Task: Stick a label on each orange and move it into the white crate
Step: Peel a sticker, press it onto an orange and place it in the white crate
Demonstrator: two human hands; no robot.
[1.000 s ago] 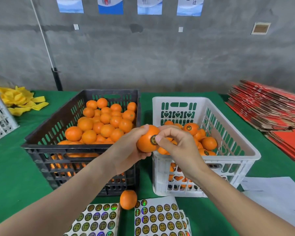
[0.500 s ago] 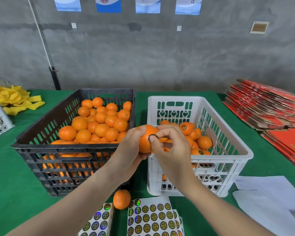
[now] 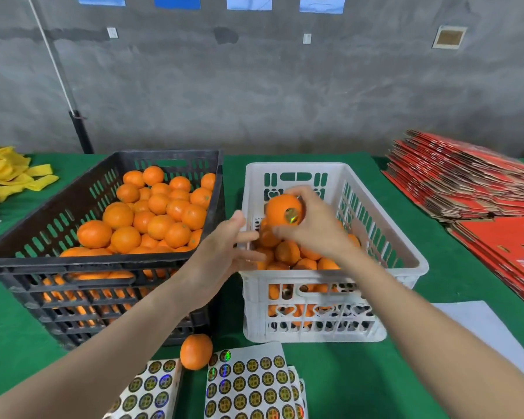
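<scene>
One orange (image 3: 280, 208) | in right hand (image 3: 318, 229) fingers (image 3: 308, 198) | above white crate (image 3: 294, 167)

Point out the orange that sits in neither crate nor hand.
The lone orange on the green cloth, just in front of the black crate, beside the sticker sheets.

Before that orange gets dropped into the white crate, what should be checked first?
1. Label on held orange: ok, shiny sticker shows.
2. Right hand grips the orange: ok.
3. Orange above white crate: ok.
4. Left hand out of the way: cannot tell; open, by the crate's left rim.
5. Room in crate: ok, fruit lies below the rim.
</scene>
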